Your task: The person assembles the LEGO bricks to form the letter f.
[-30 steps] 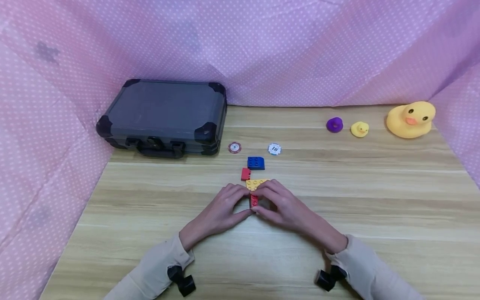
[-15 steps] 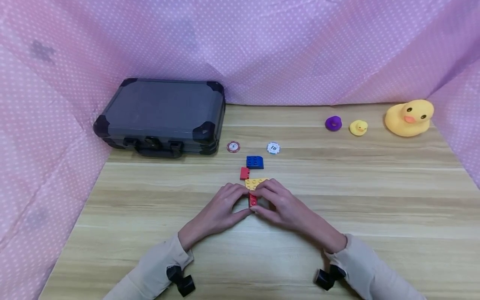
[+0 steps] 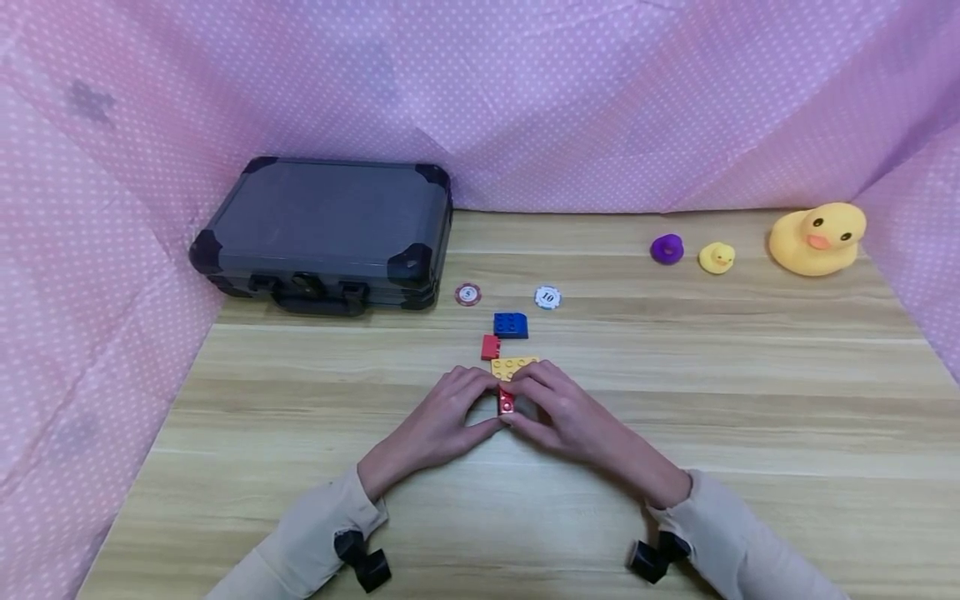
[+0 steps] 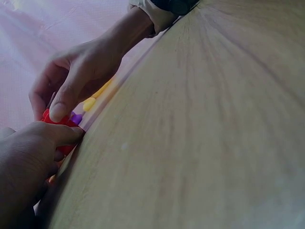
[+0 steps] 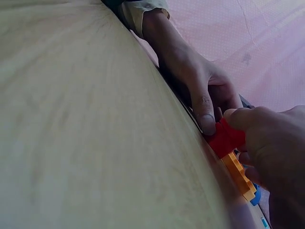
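Both hands meet over the middle of the table around a red toy building brick [image 3: 507, 405]. My left hand [image 3: 441, 414] pinches its left side between thumb and fingers. From the right, my right hand [image 3: 557, 407] pinches the same red brick [image 5: 226, 139], its thumb at the near end. Fingers hide much of the brick. Just beyond the fingertips lies a yellow studded brick [image 3: 510, 365], its right part covered by the right hand. Farther back are a smaller red brick [image 3: 491, 347], turned on its side, and a blue studded brick [image 3: 511, 326].
A dark grey hard case [image 3: 322, 217] with black corners stands at the back left. Two poker chips, a red one [image 3: 468, 294] and a white one [image 3: 547, 297], lie behind the bricks. Back right sit a purple duck [image 3: 667, 249], a small yellow duck [image 3: 717, 258] and a large duck [image 3: 813, 246].
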Motion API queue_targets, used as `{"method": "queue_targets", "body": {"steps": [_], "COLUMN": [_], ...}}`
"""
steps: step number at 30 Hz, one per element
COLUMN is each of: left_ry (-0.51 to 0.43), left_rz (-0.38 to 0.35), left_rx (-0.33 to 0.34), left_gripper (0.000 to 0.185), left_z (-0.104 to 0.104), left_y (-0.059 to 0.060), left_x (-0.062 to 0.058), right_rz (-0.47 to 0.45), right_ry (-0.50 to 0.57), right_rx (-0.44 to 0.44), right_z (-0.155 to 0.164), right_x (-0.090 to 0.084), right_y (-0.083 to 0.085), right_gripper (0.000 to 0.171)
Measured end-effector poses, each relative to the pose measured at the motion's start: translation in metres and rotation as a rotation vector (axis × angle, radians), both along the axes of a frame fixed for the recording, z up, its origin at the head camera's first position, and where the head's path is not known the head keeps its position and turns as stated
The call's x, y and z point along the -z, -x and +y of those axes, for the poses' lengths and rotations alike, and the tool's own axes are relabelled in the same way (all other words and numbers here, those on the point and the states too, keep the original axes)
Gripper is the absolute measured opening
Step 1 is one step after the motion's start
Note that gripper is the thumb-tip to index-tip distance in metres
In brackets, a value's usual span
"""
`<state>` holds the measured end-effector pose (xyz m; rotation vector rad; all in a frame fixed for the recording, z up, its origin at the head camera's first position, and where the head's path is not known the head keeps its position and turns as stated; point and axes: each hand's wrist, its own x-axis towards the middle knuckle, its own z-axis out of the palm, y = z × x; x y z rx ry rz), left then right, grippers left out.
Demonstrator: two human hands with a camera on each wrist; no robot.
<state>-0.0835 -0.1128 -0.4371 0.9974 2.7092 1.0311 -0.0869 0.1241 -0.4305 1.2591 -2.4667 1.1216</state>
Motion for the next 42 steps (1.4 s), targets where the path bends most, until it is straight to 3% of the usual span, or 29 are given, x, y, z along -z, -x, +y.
{"method": "queue_targets", "body": {"steps": [10,24,42], "left_ry": [-0.006,-0.006,-0.018], "left_rz": [-0.004,-0.009,-0.026], "left_rx": [0.005,0.013,0.009], "left_gripper": [0.045,0.044,0.042], "left_z": [-0.0009,0.0001,0.0003], "left_y": [-0.0004,0.0009,0.0007], "left_x": [0.0007,0.0017,0.0003], "right_rz": [-0.030,0.006,-0.023], "right_ry": [0.001,-0.020,-0.054], "right_rx": [0.024,0.044,0.058], "right_z": [0.0001,0.0001,0.0030], "right_x": [0.0039,0.0038,0.0007], "right_y": [-0.0032,-0.0044,-0.0031], "right_gripper": [0.040,0.039,0.044]}}
